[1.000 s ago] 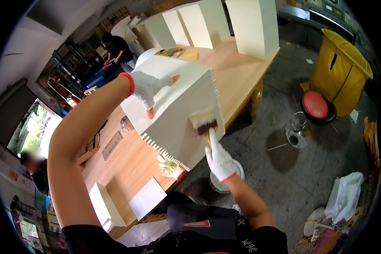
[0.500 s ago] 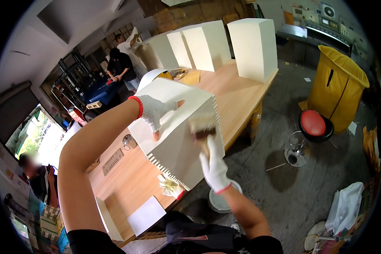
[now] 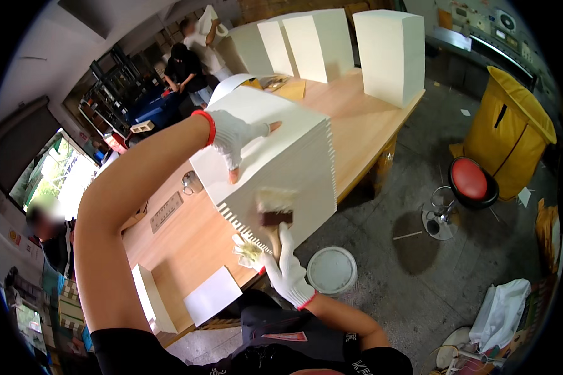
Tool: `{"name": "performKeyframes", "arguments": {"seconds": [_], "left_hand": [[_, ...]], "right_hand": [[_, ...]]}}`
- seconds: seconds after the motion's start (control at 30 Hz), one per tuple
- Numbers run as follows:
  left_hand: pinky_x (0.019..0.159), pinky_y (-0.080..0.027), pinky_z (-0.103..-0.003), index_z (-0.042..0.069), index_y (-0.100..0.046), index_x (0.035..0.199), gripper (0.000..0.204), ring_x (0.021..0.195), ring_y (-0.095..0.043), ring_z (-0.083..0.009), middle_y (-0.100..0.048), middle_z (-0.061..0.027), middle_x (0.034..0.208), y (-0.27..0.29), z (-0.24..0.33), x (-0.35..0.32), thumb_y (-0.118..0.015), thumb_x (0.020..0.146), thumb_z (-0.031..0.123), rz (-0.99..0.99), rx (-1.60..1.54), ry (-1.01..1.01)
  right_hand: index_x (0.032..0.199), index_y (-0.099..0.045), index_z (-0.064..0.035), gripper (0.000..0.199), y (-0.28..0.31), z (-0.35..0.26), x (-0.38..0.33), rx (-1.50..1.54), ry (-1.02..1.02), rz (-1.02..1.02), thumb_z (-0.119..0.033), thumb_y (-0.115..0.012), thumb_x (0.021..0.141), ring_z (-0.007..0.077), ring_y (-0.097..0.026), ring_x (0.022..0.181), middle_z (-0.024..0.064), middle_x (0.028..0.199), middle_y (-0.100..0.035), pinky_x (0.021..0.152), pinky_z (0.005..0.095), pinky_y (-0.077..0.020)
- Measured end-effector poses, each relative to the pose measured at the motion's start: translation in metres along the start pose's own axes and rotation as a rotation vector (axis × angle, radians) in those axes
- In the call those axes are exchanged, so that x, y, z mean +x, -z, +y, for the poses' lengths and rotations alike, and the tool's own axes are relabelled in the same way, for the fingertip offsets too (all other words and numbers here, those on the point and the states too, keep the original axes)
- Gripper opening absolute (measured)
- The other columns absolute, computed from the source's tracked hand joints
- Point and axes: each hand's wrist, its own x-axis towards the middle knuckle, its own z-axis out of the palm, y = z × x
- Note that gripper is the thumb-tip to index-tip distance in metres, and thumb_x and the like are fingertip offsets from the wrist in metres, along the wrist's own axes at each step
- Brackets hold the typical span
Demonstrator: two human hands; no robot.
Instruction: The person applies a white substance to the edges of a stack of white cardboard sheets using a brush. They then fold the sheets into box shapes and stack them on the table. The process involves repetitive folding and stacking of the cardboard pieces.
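Observation:
A tall stack of white sheets [image 3: 309, 181] stands on the wooden table in front of me, with a comb-like stepped edge along two corners of its near side. On its top lies my left hand [image 3: 231, 139] in a white knitted glove with a red cuff, fingers spread, bare fingertips pressing the surface. My right hand [image 3: 286, 270], gloved too, grips the handle of a wide flat brush [image 3: 276, 215]. The brush's pale bristles are smeared by motion and lie against the stack's near side, close to its left corner. A crumpled white and yellowish cloth [image 3: 247, 251] rests beside that corner.
A bucket [image 3: 331, 270] with whitish contents stands on the floor at the table's near edge. More white stacks [image 3: 389, 59] line the table's far end. A metal cup [image 3: 192, 182] and a white sheet [image 3: 213, 295] lie left. Right are a red stool [image 3: 469, 177] and yellow bag [image 3: 507, 134].
My right hand has swept the brush left and down across the stack's near side. The left hand stays pressed on top. The whole view has shifted slightly.

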Motion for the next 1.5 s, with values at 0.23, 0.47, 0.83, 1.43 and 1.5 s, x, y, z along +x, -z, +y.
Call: {"name": "performKeyframes", "arguments": {"seconds": [0.23, 0.47, 0.83, 1.43, 1.5], "left_hand": [[0.111, -0.037, -0.038, 0.016, -0.013, 0.161, 0.15, 0.135, -0.046, -0.0369, -0.046, -0.0238, 0.147, 0.003, 0.009, -0.008, -0.097, 0.038, 0.028, -0.041, -0.073, 0.087], [0.107, -0.041, -0.04, 0.026, -0.002, 0.162, 0.157, 0.133, -0.049, -0.0366, -0.048, -0.0218, 0.147, 0.001, 0.006, -0.003, -0.098, 0.037, 0.02, -0.045, -0.086, 0.131], [0.109, -0.038, -0.039, 0.026, 0.0, 0.162, 0.157, 0.135, -0.047, -0.036, -0.047, -0.0219, 0.149, 0.004, 0.014, -0.007, -0.098, 0.039, 0.02, -0.055, -0.06, 0.163], [0.107, -0.041, -0.04, 0.019, -0.001, 0.161, 0.157, 0.133, -0.05, -0.037, -0.049, -0.0236, 0.147, 0.017, 0.021, -0.002, -0.099, 0.039, 0.025, -0.124, -0.023, 0.169], [0.107, -0.041, -0.039, 0.019, -0.001, 0.161, 0.158, 0.133, -0.05, -0.0367, -0.049, -0.0229, 0.147, 0.017, 0.022, -0.002, -0.1, 0.038, 0.024, -0.102, -0.041, 0.174]], "right_hand": [[0.154, -0.014, 0.0003, 0.07, 0.055, -0.022, 0.048, 0.185, -0.424, 0.1, -0.015, -0.051, 0.096, 0.0344, -0.069, 0.08, 0.0294, 0.118, -0.061, 0.067, 0.0424, -0.0573], [0.154, -0.017, 0.0033, 0.073, -0.02, -0.008, -0.06, 0.049, -0.025, -0.354, -0.019, -0.056, 0.096, 0.0398, -0.068, 0.097, 0.0331, 0.13, -0.055, 0.084, 0.0411, -0.0524], [0.151, -0.027, 0.0033, 0.064, 0.002, -0.019, 0.041, -0.193, 0.18, 0.149, -0.015, -0.058, 0.097, 0.0319, -0.068, 0.08, 0.0297, 0.121, -0.059, 0.072, 0.04, -0.0561], [0.145, -0.045, -0.0405, 0.061, 0.159, 0.051, 0.106, -1.08, 0.662, -0.024, -0.017, -0.058, 0.09, 0.025, -0.056, 0.047, 0.0057, 0.064, -0.053, 0.041, 0.0388, -0.0475], [0.147, -0.043, -0.0382, 0.059, 0.158, 0.076, 0.07, -0.987, 0.457, -0.09, -0.023, -0.058, 0.092, 0.0297, -0.06, 0.053, 0.0082, 0.069, -0.058, 0.046, 0.0429, -0.0493]]}}
